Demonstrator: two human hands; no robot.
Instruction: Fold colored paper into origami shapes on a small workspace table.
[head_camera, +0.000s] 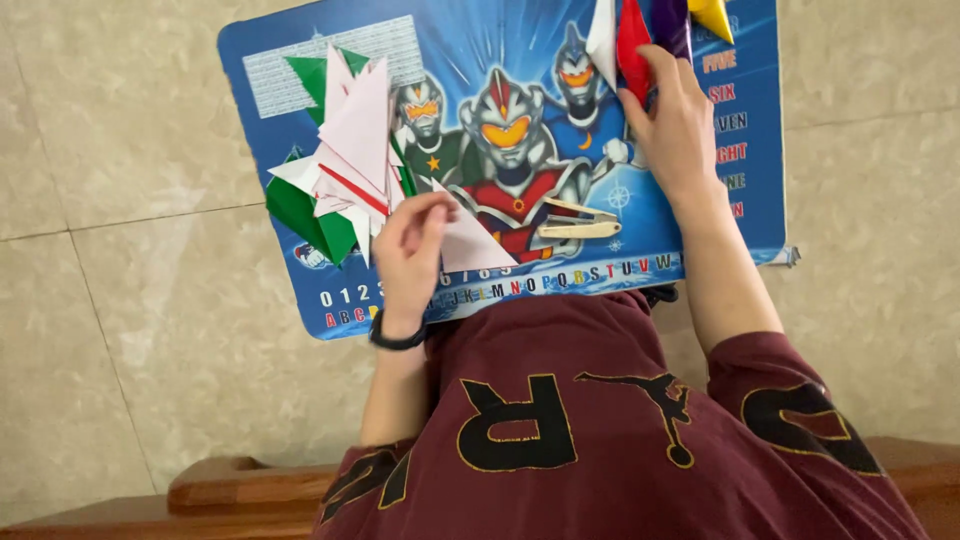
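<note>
A blue picture board (280, 60) with cartoon armoured figures lies across my lap. My left hand (410, 255), with a black wristband, pinches a pale pink folded paper triangle (475, 250) near the board's front edge. To its left sits a pile of folded pink, white and green paper pieces (345, 160). My right hand (675, 125) rests at the board's far right, fingers on a bunch of folded papers (632, 45) in red, white, purple and yellow. Whether it grips them is unclear.
A beige clip-like tool (580, 222) lies on the board between my hands. Beige floor tiles (120, 250) surround the board. A brown wooden seat edge (240, 485) shows at the bottom left, beside my maroon shirt (580, 430).
</note>
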